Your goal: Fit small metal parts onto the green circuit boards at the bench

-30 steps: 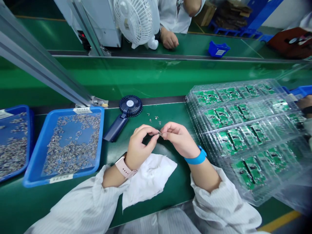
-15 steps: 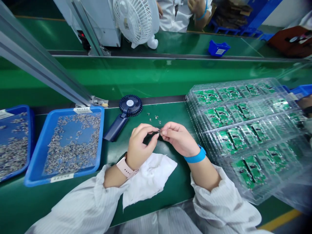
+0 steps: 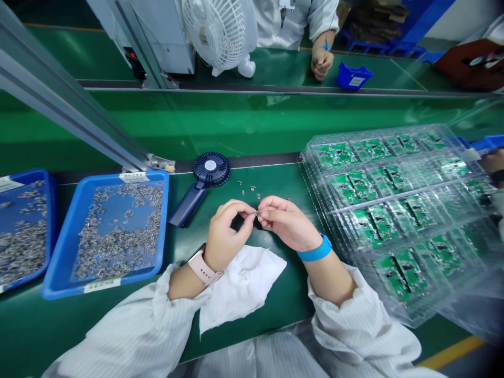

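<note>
Both my hands meet over the green bench, thumbs and forefingers pinched together at a small metal part [image 3: 256, 213]. My left hand [image 3: 228, 231] closes on it from the left side. From the right, my right hand [image 3: 287, 223] grips the same spot, its fingertips hiding most of the part. Several loose metal parts [image 3: 253, 188] lie on the bench just beyond my fingers. Beneath my wrists a crumpled white cloth [image 3: 244, 294] is spread on the bench.
Blue trays [image 3: 106, 281] of small metal parts stand at the left. A dark handheld fan [image 3: 197, 194] lies behind my left hand. Stacked clear trays [image 3: 326, 210] with green circuit boards [image 3: 370, 228] fill the right. Across the divider are a white fan [image 3: 220, 34] and a co-worker's hand [image 3: 322, 64].
My fingers have shifted slightly around the small part, while my arms stay in place. Another metal part now shows beyond my right hand. The co-worker's hand has come down onto the far bench.
</note>
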